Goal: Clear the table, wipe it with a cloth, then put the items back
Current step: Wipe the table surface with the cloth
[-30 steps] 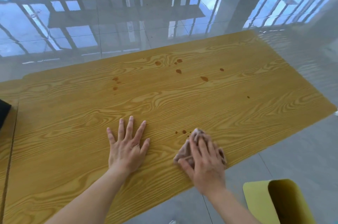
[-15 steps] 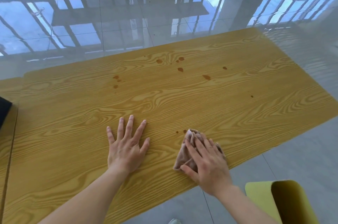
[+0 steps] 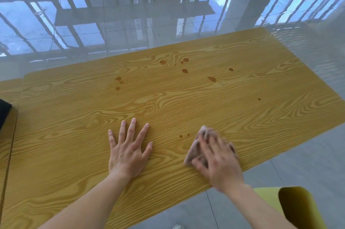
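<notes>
The person's left hand (image 3: 128,154) lies flat on the table (image 3: 74,135) near its front edge, fingers straight and spread and holding nothing, most likely as a brace while the other arm works. The right hand (image 3: 218,163), blurred, presses a small pinkish cloth (image 3: 194,151) onto the table close to that same front edge; its fingers look fairly straight and splayed over the cloth rather than curled round it, which suits rubbing. Two small brown spots (image 3: 184,135) sit on the table just beside the cloth, and larger stains (image 3: 184,70) lie toward the table's far edge, so the wiping seems barely started.
</notes>
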A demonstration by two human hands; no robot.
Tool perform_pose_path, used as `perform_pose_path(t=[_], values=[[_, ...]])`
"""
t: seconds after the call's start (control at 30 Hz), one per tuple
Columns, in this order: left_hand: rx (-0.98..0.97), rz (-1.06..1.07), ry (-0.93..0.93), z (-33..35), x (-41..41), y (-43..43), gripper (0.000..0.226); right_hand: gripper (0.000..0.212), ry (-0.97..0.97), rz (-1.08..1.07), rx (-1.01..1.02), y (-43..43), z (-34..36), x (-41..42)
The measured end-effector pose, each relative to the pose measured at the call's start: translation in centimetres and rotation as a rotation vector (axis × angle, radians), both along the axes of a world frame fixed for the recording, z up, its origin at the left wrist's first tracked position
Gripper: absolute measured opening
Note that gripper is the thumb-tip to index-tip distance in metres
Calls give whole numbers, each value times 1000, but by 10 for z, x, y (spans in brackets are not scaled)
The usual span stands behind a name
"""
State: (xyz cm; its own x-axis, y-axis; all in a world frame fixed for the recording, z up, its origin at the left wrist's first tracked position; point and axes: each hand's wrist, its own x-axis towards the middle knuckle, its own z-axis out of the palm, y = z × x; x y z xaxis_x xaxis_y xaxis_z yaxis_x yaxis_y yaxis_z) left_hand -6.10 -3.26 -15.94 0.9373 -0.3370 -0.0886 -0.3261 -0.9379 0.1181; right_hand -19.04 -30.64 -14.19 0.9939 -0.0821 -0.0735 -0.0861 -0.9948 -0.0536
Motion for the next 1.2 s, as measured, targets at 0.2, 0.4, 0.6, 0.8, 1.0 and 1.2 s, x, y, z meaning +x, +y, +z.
perform_pose_path(t=[0.2, 0.4, 0.6, 0.8, 1.0, 1.2], values=[[-6, 10, 1, 1, 0, 0, 63, 80, 44, -245, 123, 51, 4, 63], [20, 15, 6, 1, 1, 0, 64, 75, 47, 94, 37, 9, -2, 31], [37, 17, 13, 2, 1, -1, 64, 78, 69, -439, 37, -3, 0, 84], [51, -3, 22, -2, 2, 0, 64, 69, -14, 87, 96, 15, 0, 20], [44, -67, 73, -3, 8, -17, 69, 80, 31, -650, 12, -86, -3, 59], [-30, -213, 70, 11, 42, -139, 66, 65, 21, -154, 45, -33, -4, 42]])
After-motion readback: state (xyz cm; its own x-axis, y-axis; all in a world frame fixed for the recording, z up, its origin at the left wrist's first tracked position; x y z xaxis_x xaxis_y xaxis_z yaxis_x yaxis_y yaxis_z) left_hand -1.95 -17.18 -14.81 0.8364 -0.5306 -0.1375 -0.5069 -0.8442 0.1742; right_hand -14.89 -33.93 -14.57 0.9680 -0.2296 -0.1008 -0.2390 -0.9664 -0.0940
